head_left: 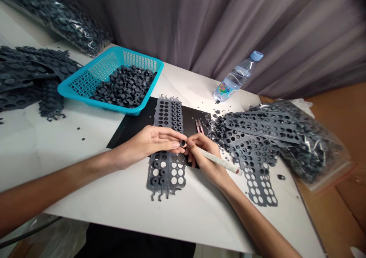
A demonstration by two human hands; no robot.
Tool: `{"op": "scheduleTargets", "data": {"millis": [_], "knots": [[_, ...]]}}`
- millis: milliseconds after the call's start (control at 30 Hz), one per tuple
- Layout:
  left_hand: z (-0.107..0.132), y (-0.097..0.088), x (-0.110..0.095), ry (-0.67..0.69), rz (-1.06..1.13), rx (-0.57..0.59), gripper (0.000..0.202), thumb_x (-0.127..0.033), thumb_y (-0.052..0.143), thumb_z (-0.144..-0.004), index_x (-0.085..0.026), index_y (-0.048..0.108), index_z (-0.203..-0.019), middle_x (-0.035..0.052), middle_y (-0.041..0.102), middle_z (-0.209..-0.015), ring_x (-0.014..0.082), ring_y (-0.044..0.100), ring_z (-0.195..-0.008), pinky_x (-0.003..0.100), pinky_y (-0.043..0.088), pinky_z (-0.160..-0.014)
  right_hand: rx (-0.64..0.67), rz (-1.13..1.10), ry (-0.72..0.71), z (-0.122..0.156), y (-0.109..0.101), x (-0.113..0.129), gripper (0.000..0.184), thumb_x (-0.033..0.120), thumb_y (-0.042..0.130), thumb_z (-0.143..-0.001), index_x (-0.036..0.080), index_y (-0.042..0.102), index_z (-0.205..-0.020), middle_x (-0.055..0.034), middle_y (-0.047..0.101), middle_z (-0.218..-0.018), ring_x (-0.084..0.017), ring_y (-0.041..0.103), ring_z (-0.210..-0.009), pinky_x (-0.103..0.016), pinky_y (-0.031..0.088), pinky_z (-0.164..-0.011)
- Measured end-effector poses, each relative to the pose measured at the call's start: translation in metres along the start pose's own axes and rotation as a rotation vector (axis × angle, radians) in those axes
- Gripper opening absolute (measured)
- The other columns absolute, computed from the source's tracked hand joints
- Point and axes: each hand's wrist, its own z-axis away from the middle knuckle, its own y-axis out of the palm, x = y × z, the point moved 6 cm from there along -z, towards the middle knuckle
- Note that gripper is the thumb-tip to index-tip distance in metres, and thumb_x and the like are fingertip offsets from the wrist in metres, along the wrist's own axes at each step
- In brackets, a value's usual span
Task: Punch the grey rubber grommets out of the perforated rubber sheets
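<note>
My left hand [151, 140] pinches a small black rubber bushing [182, 143] between thumb and fingers. Closed around a pen-like tool with a pale wrapped handle [221, 161], my right hand [206, 151] brings its near end to the bushing; the tool's tip is hidden by the fingers. Beneath both hands lies a dark perforated rubber sheet [166, 170], with several bushings still seated in some of its holes. That sheet rests partly on a black mat [134, 122]. Small scissors with pink handles [199, 126] lie just beyond my right hand.
A turquoise basket [110, 105] of loose bushings stands at the back left, near stacked rubber sheets [25, 75] and a full plastic bag [65, 18]. On the right are punched sheets [257, 128], another bag [317, 155], small scraps and a water bottle [237, 77].
</note>
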Motion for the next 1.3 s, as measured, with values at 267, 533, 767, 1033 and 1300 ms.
{"op": "scheduleTargets", "data": {"millis": [267, 533, 767, 1033, 1300], "knots": [[-0.0021, -0.0046, -0.0001, 0.063, -0.128, -0.043, 0.030, -0.029, 0.080, -0.094, -0.020, 0.079, -0.123, 0.0073, 0.082, -0.113, 0.0230, 0.077, -0.113, 0.033, 0.059, -0.104, 0.014, 0.013, 0.001, -0.0004, 0.0002, -0.0003, 0.028, 0.047, 0.065, -0.106, 0.020, 0.065, -0.098, -0.0010, 0.068, -0.078, -0.012, 0.061, -0.056, -0.021, 0.050, -0.046], [-0.0024, -0.0035, 0.0011, 0.072, -0.137, -0.019, 0.030, -0.030, 0.079, -0.094, -0.020, 0.078, -0.123, 0.0075, 0.082, -0.114, 0.0231, 0.076, -0.112, 0.034, 0.058, -0.103, 0.022, 0.000, 0.002, 0.0008, 0.0008, 0.0008, 0.025, 0.045, 0.065, -0.105, 0.020, 0.065, -0.099, -0.0013, 0.069, -0.080, -0.013, 0.061, -0.058, -0.021, 0.050, -0.046], [-0.0021, -0.0028, 0.0006, 0.060, -0.130, -0.010, 0.030, -0.027, 0.079, -0.094, -0.018, 0.078, -0.123, 0.0086, 0.082, -0.116, 0.0232, 0.076, -0.113, 0.034, 0.059, -0.103, 0.019, 0.014, 0.019, 0.0011, 0.0006, -0.0008, 0.027, 0.046, 0.064, -0.105, 0.020, 0.064, -0.098, -0.0011, 0.069, -0.079, -0.012, 0.062, -0.056, -0.022, 0.049, -0.047], [-0.0021, -0.0008, -0.0008, 0.072, -0.102, 0.004, 0.029, -0.028, 0.081, -0.093, -0.019, 0.079, -0.120, 0.0080, 0.083, -0.114, 0.0237, 0.077, -0.114, 0.034, 0.060, -0.104, 0.023, 0.029, 0.016, 0.0010, 0.0005, -0.0009, 0.026, 0.045, 0.064, -0.105, 0.020, 0.065, -0.097, -0.0015, 0.070, -0.079, -0.012, 0.062, -0.056, -0.022, 0.048, -0.047], [-0.0020, -0.0001, -0.0006, 0.082, -0.099, -0.006, 0.028, -0.029, 0.082, -0.091, -0.019, 0.080, -0.117, 0.0086, 0.083, -0.112, 0.0261, 0.077, -0.114, 0.038, 0.061, -0.105, 0.033, 0.041, 0.009, 0.0008, 0.0004, -0.0020, 0.029, 0.048, 0.063, -0.106, 0.021, 0.065, -0.097, -0.0005, 0.070, -0.077, -0.013, 0.062, -0.056, -0.022, 0.048, -0.047]]}}
